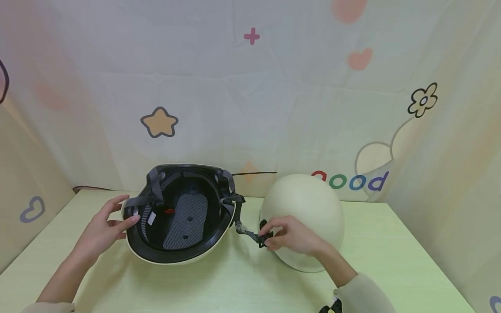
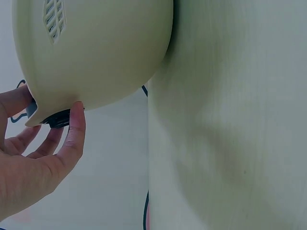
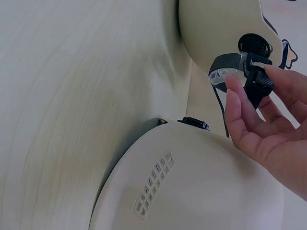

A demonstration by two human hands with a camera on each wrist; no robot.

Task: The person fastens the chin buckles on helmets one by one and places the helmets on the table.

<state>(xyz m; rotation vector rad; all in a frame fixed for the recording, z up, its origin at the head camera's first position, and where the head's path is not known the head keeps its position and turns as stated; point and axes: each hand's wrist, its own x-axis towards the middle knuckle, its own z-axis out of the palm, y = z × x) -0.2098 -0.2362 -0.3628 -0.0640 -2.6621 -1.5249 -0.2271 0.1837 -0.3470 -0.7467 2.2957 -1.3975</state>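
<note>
A cream helmet (image 1: 180, 221) lies tipped on its shell, its black lining facing up and towards me. My left hand (image 1: 103, 228) grips its left rim, thumb on the inner edge and fingers outside, by a dark round fitting (image 2: 58, 118) in the left wrist view. From the helmet's right side a dark chin strap (image 1: 245, 230) stretches out. My right hand (image 1: 293, 237) pinches the black buckle (image 3: 260, 82) at its end between thumb and fingers. Behind that hand a second cream helmet (image 1: 309, 204) sits dome up; its vent grille (image 3: 153, 184) shows in the right wrist view.
Both helmets stand on a pale wooden table (image 1: 391, 261) whose back edge meets a patterned curtain (image 1: 250, 108). A thin dark cord (image 1: 254, 173) runs behind the helmets. At the bottom edge, a small black and yellow item (image 1: 332, 308) shows beside my right sleeve (image 1: 364, 295).
</note>
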